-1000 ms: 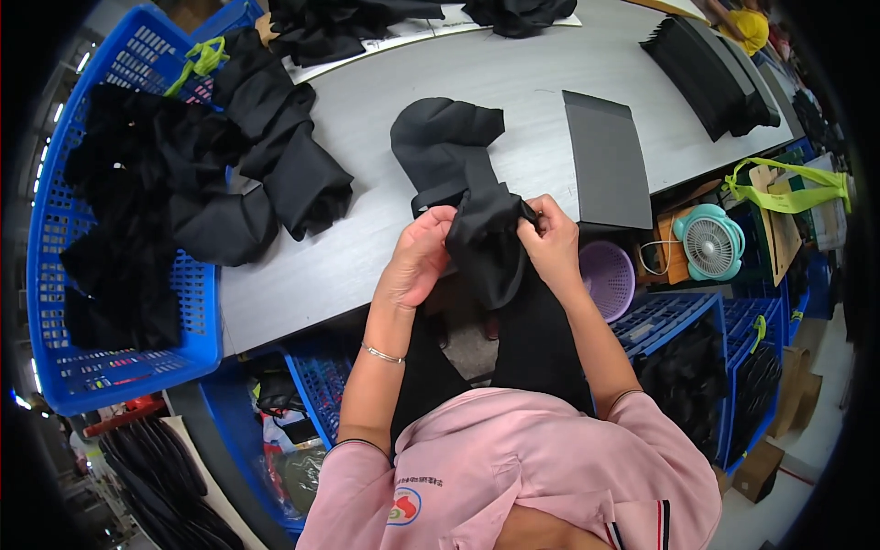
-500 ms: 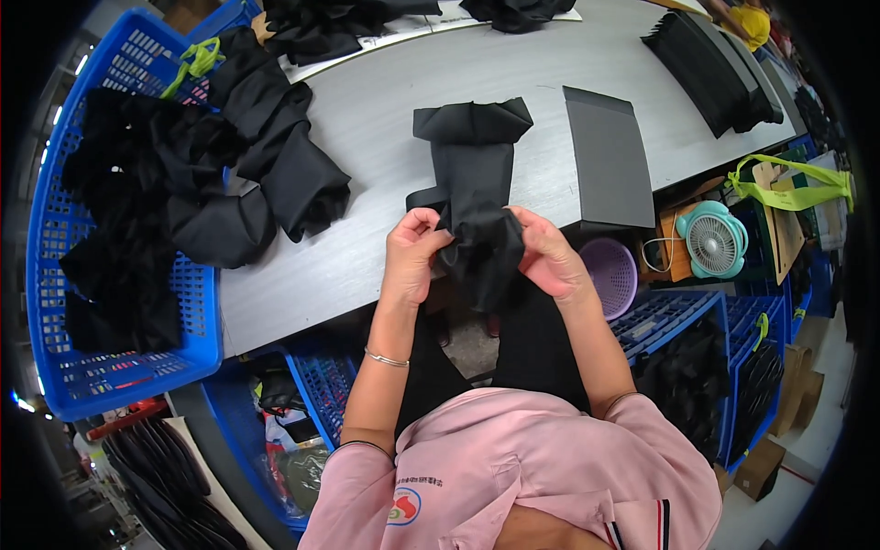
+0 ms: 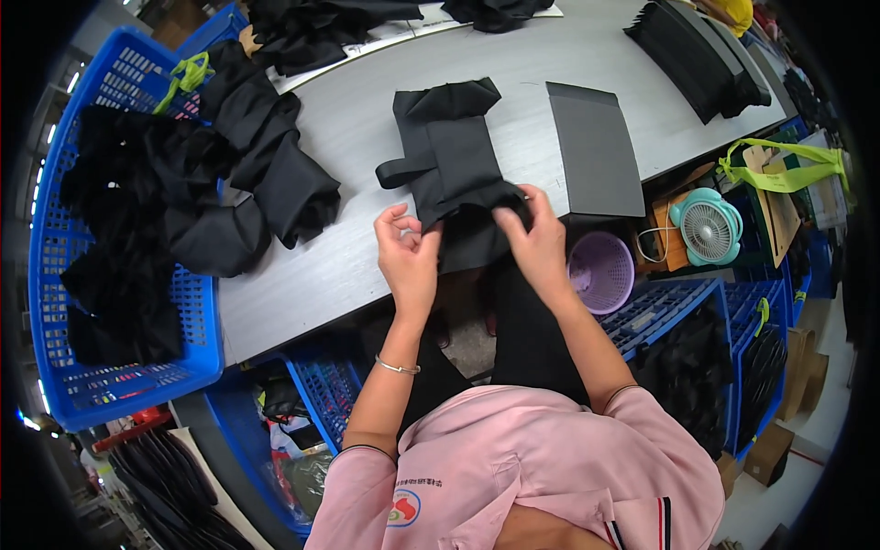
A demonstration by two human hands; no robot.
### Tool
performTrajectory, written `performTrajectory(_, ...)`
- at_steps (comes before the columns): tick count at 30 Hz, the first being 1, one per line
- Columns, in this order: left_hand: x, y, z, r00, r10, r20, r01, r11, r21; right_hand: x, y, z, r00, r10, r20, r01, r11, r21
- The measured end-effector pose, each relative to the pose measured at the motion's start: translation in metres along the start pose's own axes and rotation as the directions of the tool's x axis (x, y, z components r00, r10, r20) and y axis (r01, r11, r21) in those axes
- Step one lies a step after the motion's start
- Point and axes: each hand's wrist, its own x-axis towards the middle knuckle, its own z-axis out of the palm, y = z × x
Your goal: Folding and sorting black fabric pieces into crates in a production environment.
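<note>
A black fabric piece, sewn like a pouch with a flared far end and a strap loop at its left side, lies partly on the table. Its near end is bunched and hangs over the table's front edge. My left hand pinches the left side of this near end between thumb and curled fingers. At the right side of the same end, my right hand grips the edge, thumb on top and fingertips partly hidden by cloth. To the right lies a flat dark grey panel.
A blue basket heaped with black fabric pieces stands left on the grey table. A stack of black panels lies far right. Beside my right arm are a purple bin, a turquoise fan and blue crates.
The fabric piece has moved away from me onto the table, tilting left, its strap loop more exposed. My hands have spread along its near end, and my left fingers have loosened somewhat.
</note>
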Motion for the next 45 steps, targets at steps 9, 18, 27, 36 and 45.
performTrajectory(9, 0.027, 0.017, -0.022, 0.981, 0.176, -0.085, -0.173, 0.984, 0.045, 0.026, 0.004, -0.033, 0.978, 0.061, 0.198, -0.049, 0.997, -0.063)
performTrajectory(18, -0.008, 0.035, -0.008, 0.983, 0.183, -0.032, -0.182, 0.983, 0.019, 0.075, 0.05, -0.07, 0.982, -0.181, -0.048, 0.082, 0.644, -0.761)
performTrajectory(27, -0.052, 0.04, -0.014, 0.99, 0.136, 0.027, -0.132, 0.984, -0.116, 0.094, 0.066, -0.082, 0.99, -0.137, 0.044, 0.122, 0.635, -0.763)
performTrajectory(36, -0.079, 0.028, 0.003, 0.813, -0.065, 0.579, 0.282, 0.913, -0.294, -0.034, -0.045, -0.111, 0.835, -0.548, 0.04, 0.428, 0.603, -0.674)
performTrajectory(45, -0.088, 0.032, -0.024, 0.735, -0.098, 0.671, 0.49, 0.761, -0.425, -0.112, -0.079, -0.087, 0.708, -0.646, 0.285, 0.686, 0.725, -0.061)
